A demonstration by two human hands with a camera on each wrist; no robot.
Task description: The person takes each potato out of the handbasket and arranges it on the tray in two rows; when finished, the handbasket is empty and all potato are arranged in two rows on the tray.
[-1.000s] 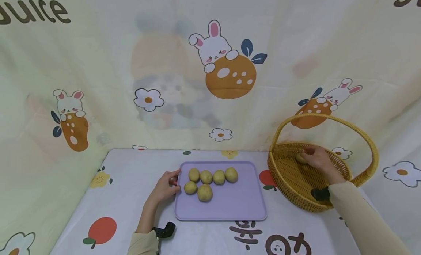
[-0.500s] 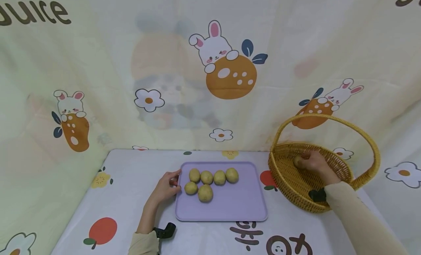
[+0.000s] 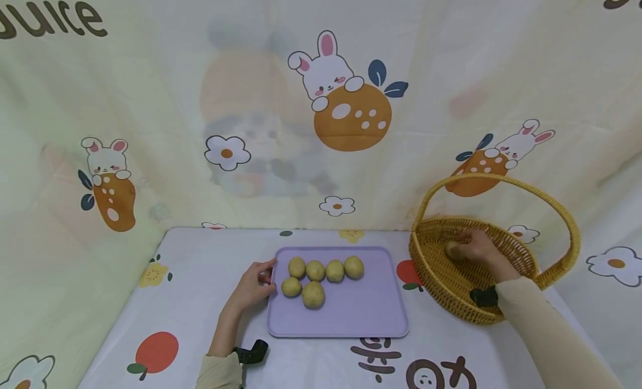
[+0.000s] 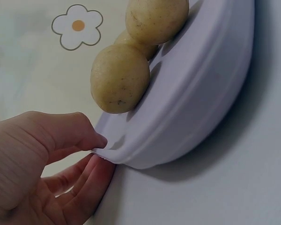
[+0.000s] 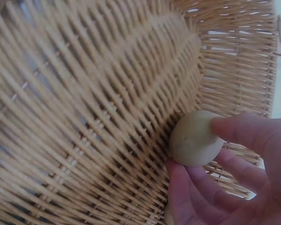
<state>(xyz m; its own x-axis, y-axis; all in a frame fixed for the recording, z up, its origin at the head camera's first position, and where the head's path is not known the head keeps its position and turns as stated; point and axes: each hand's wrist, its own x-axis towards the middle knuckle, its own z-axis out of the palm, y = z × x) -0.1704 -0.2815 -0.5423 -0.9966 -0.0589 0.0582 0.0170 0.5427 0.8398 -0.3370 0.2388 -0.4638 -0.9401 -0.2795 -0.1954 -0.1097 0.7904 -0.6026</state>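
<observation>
My left hand (image 3: 252,287) pinches the left rim of a lilac tray (image 3: 351,322). In the left wrist view the thumb lies over the tray's rim and the fingers are under it. Several potatoes (image 3: 313,295) sit on the tray, toward its left and back. My right hand (image 3: 480,247) is inside a wicker basket (image 3: 446,288) and grips a potato (image 5: 195,139) between thumb and fingers, low against the woven bottom. Below those fingers a pale sliver (image 5: 168,215) shows, mostly hidden.
The basket's tall handle (image 3: 501,180) arches above my right hand. A white printed cloth (image 3: 200,255) covers the table, and a printed curtain (image 3: 271,99) hangs behind it. Black camera mounts (image 3: 253,351) sit on both wrists.
My right hand has shifted slightly left and down inside the basket, with the potato in its fingers. The left hand, tray and its potatoes stay put.
</observation>
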